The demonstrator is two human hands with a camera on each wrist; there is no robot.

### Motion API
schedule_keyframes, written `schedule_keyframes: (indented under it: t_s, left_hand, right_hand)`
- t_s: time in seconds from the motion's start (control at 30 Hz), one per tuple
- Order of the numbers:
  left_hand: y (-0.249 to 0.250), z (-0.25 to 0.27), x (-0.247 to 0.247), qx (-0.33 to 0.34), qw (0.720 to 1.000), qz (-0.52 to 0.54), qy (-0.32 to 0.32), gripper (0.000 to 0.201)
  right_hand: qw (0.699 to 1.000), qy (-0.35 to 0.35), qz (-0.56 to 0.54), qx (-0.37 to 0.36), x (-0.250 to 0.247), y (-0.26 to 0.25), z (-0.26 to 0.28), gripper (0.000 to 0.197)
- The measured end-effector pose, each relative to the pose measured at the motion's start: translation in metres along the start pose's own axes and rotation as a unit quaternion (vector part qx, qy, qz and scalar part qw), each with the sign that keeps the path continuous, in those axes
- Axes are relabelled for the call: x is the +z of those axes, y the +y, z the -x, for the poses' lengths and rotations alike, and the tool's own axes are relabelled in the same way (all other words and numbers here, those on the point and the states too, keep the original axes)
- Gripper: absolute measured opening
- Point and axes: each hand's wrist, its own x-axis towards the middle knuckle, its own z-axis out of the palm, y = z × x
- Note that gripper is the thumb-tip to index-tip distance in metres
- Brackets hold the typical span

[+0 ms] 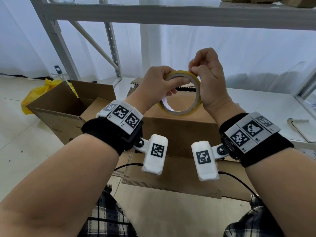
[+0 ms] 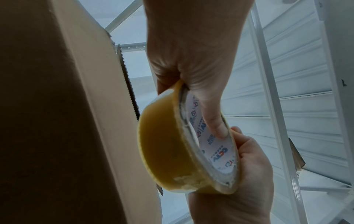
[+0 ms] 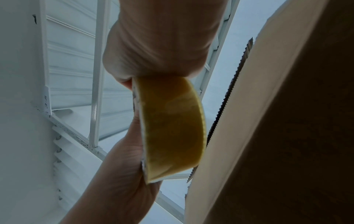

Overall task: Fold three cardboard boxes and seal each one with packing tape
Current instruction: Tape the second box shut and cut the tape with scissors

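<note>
grey metal shelving [image 1: 109,40], white curtains [image 1: 239,57], seemingly tiled floor [image 1: 15,127].

Yellow tape roll [image 1: 181,93]; brown box [image 1: 179,129]; plaid trousers [image 1: 109,219].

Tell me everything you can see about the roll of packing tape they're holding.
The tape roll is a wide ring of yellowish clear tape on a white core printed with red and blue logos. It is held in the air above a closed cardboard box, not touching it. The left hand grips it, with the thumb inside the core; the right hand pinches at its upper rim, apparently picking at the tape's end. No tape looks pulled out yet.
</note>
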Motion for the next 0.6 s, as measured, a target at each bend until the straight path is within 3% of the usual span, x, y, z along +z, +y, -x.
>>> schedule_keyframes:
  t_s: [0.1,0.3,0.6]
  left_hand:
    - [0.0004,-0.0006,-0.0010,0.000,1.000,0.000,0.004,0.032]
    - [0.0002,-0.0017,-0.0076,0.001,0.999,-0.027,-0.032,0.036]
    - [-0.0018,0.0001,-0.0050,-0.010,1.000,-0.006,-0.020,0.029]
  right_hand:
    - [1.000,0.011,0.014,-0.008,0.0004,0.0001,-0.0025,0.022]
    - [0.998,-0.051,0.029,-0.003,0.0032,-0.0018,-0.0011,0.024]
    - [0.999,0.004,0.029,-0.016,0.0046,0.0008,-0.0020,0.021]
